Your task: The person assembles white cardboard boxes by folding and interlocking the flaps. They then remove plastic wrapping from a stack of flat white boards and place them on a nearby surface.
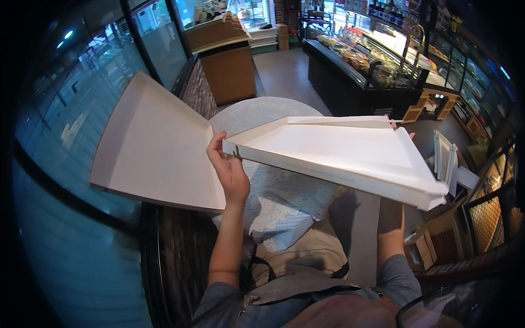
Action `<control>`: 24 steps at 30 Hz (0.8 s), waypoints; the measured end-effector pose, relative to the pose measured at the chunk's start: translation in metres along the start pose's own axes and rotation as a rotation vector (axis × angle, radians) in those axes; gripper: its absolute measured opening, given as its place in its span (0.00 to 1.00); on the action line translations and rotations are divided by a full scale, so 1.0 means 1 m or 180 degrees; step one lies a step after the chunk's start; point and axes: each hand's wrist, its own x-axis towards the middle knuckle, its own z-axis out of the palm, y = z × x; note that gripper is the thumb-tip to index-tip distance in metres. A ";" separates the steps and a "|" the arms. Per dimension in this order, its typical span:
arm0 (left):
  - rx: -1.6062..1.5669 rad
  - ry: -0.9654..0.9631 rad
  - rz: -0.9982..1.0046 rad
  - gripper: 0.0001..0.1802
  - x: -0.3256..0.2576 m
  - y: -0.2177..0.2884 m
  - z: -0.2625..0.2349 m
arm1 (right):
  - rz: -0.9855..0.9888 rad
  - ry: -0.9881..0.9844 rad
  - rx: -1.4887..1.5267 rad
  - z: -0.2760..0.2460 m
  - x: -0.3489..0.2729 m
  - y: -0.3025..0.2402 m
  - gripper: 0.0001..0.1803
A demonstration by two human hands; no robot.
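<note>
White card: a large flat pizza-style box, open like a book, fills the middle of the head view.
Tray half: the shallow base with raised walls sits level, held up in the air above a round table, not resting on it.
Lid half: the lid swings out to the person's left and tilts upward, its plain inside facing the camera; it hangs free of any support, so the hinge fold alone carries it.
Left hand: the left hand is closed on the near-left corner of the tray, thumb over the wall and fingers behind, right where lid and tray meet. That grip looks chosen to steady the fold and keep the lid from flopping.
Right hand: the right hand is almost wholly hidden behind the far side of the tray; only fingertips show past its rim. It seems to bear the tray from beneath, but I cannot tell how tightly it holds.
Forearms: both come up from the lower edge, spread well apart, which keeps the wide tray balanced.
Table: covered with a pale lace-patterned cloth, just below the box.
Room: a shop, with a dark food display counter well apart at the upper right and glass doors at the upper left.
</note>
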 end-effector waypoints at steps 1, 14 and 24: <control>0.0297 0.0214 -0.0244 0.28 -0.002 -0.003 -0.003 | 0.0022 -0.0102 0.0038 -0.004 0.004 0.012 0.22; 0.1103 -0.0432 0.1978 0.40 -0.039 0.040 0.059 | -0.0183 -0.0895 -0.0623 0.033 0.027 -0.004 0.25; -0.0404 -0.0480 0.0747 0.25 0.013 0.057 0.025 | -0.1575 0.0252 -0.3162 0.102 -0.009 0.012 0.42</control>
